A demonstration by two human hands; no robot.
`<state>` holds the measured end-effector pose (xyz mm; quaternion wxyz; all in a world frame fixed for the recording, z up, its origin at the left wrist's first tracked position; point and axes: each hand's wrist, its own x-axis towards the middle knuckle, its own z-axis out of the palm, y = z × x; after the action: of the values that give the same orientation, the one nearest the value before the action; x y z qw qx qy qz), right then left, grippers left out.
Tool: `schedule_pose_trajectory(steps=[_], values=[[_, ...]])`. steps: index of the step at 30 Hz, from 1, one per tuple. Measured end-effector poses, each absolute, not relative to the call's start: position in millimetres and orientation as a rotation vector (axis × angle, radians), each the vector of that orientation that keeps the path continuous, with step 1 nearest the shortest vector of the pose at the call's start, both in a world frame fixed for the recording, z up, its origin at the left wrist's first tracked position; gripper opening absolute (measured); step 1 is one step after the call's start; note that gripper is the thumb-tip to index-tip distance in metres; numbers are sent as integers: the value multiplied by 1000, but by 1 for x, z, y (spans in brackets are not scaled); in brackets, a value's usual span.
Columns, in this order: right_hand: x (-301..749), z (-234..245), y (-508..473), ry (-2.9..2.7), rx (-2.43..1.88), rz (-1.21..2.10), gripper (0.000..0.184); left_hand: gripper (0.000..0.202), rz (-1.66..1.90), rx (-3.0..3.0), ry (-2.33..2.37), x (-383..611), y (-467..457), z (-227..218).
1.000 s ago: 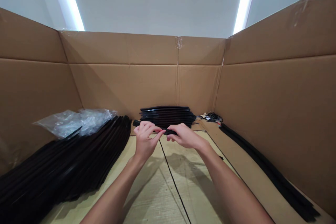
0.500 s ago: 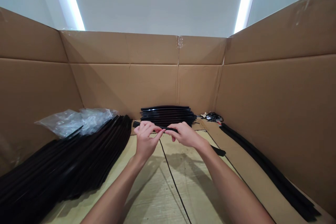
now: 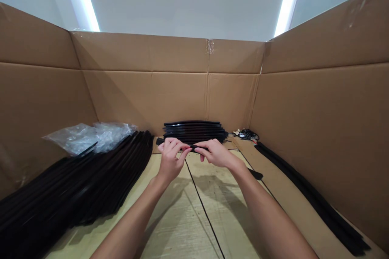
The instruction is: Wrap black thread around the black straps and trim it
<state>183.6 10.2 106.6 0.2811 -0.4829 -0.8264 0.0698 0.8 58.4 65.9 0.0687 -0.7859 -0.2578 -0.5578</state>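
Both of my hands hold one long black strip (image 3: 257, 175) crosswise over the cardboard floor. My left hand (image 3: 170, 160) pinches it near its left end, whose tip pokes out past my fingers. My right hand (image 3: 214, 153) grips it a little to the right, fingers curled over it. The strip's right end shows beyond my right wrist, low over the floor. Just behind my hands lies a short stack of black strips (image 3: 194, 130) against the back wall.
A big heap of long black strips (image 3: 75, 188) covers the left side, with a crumpled clear plastic bag (image 3: 88, 136) behind it. More black strips (image 3: 310, 198) run along the right wall. Small black bits (image 3: 246, 134) sit in the back right corner. High cardboard walls (image 3: 328, 121) enclose everything.
My hands have shifted slightly up and away with the strip, and my right hand has slid a little left toward my left hand. The strip's right end has come into view.
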Motion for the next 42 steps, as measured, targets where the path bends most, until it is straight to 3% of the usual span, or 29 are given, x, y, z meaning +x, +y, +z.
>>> schedule_pose_trajectory(steps=[8,42], values=[[183,108,6,-2169,-1299,320,37,12,-1678,-2350,-821,3,57,66],[180,103,12,-2137,-1318,213,38,10,-1720,-2328,-824,5,54,65]])
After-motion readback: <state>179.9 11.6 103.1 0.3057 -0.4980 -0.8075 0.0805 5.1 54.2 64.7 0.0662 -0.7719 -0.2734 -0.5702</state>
